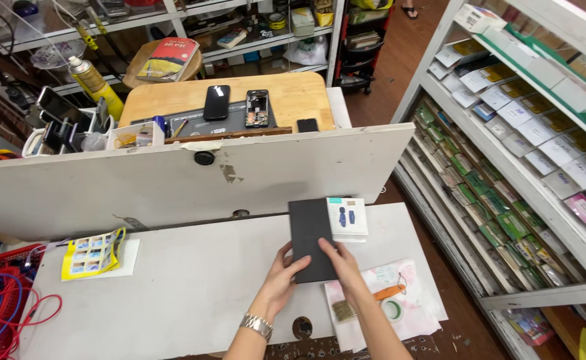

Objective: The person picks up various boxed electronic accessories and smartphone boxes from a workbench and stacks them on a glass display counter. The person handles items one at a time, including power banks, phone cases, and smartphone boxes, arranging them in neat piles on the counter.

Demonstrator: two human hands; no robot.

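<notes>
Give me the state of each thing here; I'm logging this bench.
dark flat box: lying flat, held by both hands
left hand: gripping the box's lower edge
right hand: resting on the box
white box: closed, beside the dark box
opened phone: back off, insides showing
tape roll: lying flat

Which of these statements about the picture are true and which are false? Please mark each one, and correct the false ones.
1. Both hands hold a dark flat rectangular item. True: the left hand and the right hand grip its lower end.
2. The left wrist wears a metal watch. True.
3. A small white box lies to the left of the dark item. False: it lies to its right, touching it.
4. The yellow sheet lies under the right hand. False: it lies far to the left on the white table.
5. Two phones lie on the wooden table behind. True.
</notes>
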